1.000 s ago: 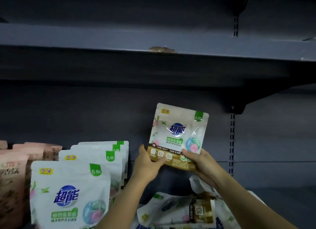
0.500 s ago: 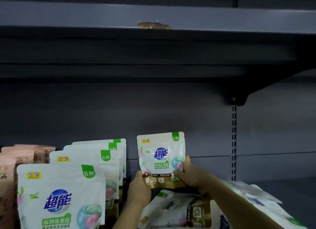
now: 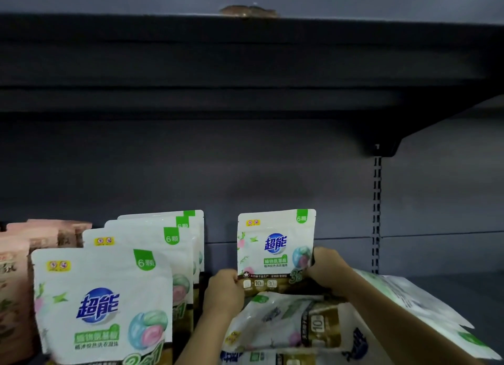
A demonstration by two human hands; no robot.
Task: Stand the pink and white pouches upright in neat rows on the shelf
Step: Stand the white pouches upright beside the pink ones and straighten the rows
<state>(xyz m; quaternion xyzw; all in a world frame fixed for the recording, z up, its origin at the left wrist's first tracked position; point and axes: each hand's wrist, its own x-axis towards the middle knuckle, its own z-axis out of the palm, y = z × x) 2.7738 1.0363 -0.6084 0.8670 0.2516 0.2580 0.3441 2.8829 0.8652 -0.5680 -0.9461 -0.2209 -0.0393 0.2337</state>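
Upright now: one white pouch (image 3: 275,244) stands at the back of the shelf (image 3: 450,285), left hand (image 3: 224,291) pinching its lower left corner, right hand (image 3: 328,272) its lower right edge. Standing white row (image 3: 109,296) and pink pouches (image 3: 16,277) sit left; loose pouches (image 3: 286,323) lie flat just in front.

A dark grey metal back panel (image 3: 191,173) fills the middle of the frame, dimly lit and shadowed. Across the top runs an upper shelf (image 3: 245,51), its underside almost black, with a brownish worn patch (image 3: 248,11) on its front edge at top centre. At right, a black bracket (image 3: 384,146) meets a slotted upright (image 3: 377,214) running down the panel.
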